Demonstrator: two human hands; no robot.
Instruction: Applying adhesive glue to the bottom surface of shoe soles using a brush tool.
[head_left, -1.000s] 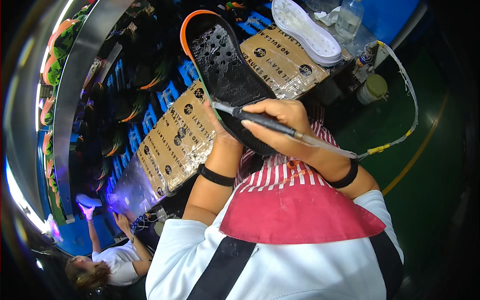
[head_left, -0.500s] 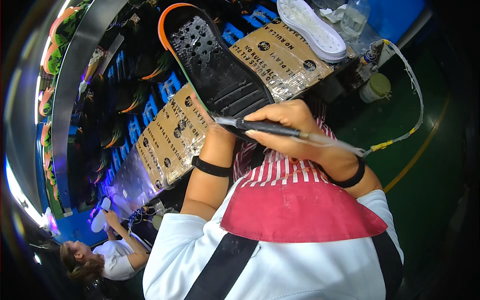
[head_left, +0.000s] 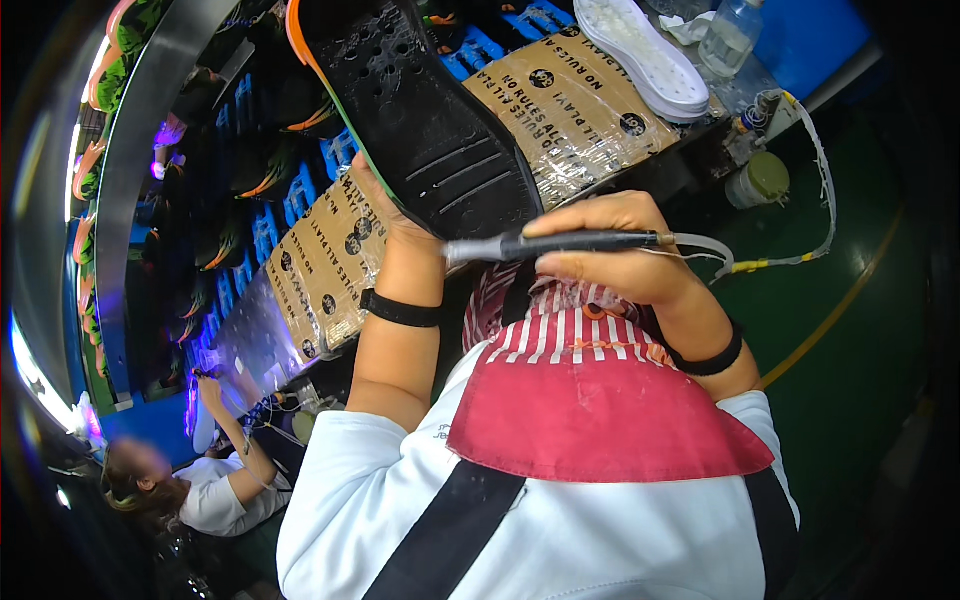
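My left hand (head_left: 390, 208) holds up a black shoe sole (head_left: 425, 125) by its near left edge, fingers mostly hidden under it. Orange and green run along the sole's rim; holes dot its far part and grooves cross the near part. Wet-looking patches shine on its upper surface. In my right hand (head_left: 615, 255), closed with thumb and fingers around it, is a black-handled brush (head_left: 590, 241) with a thin tube trailing from its rear. The pale bristles (head_left: 470, 251) point left, beside the sole's near end and my left wrist; whether they touch is unclear.
Under the sole, a cardboard-covered bench (head_left: 560, 110) carries white soles (head_left: 640, 60) and a clear bottle (head_left: 730, 42) at the far right. The brush's tube (head_left: 828, 190) loops past a round tub (head_left: 760, 180). Blue racks with shoes line the left. Another person (head_left: 215, 490) works at lower left.
The sole has shifted up and left with my left hand. The brush has swung level, its bristles now a little lower and further right. The other person's arm has moved.
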